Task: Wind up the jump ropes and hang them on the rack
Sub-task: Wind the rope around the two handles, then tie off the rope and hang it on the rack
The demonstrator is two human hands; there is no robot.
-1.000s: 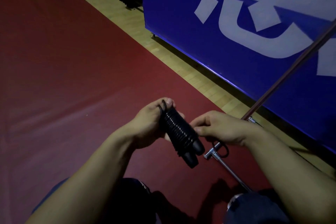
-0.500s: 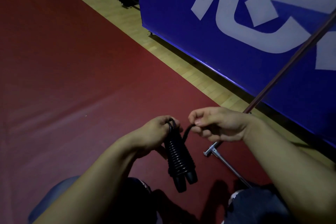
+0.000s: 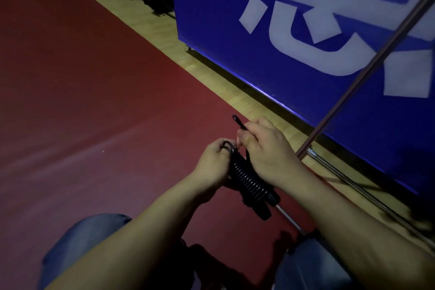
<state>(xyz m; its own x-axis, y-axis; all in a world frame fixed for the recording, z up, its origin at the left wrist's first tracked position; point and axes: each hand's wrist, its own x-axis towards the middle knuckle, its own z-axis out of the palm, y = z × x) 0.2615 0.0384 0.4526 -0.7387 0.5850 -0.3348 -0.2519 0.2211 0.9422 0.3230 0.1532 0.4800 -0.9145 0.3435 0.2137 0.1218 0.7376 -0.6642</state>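
Red floor matting [image 3: 94, 101] is lying below me, bordered by a blue banner [image 3: 306, 42]. My left hand [image 3: 213, 163] is gripping the wound jump rope [image 3: 249, 180] at its upper end. My right hand [image 3: 268, 150] is pinching the loose rope end [image 3: 237, 121] just above the bundle, both hands close together.

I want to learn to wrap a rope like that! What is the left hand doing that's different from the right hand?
The left hand grips the top of the wound jump rope bundle, fingers curled round the black loops there; the right hand pinches the loose rope end, which sticks up past its fingers. The left hand sits beside the bundle; the right hand lies over it, hiding part of the coils. Both are bare and closed on the same black rope.
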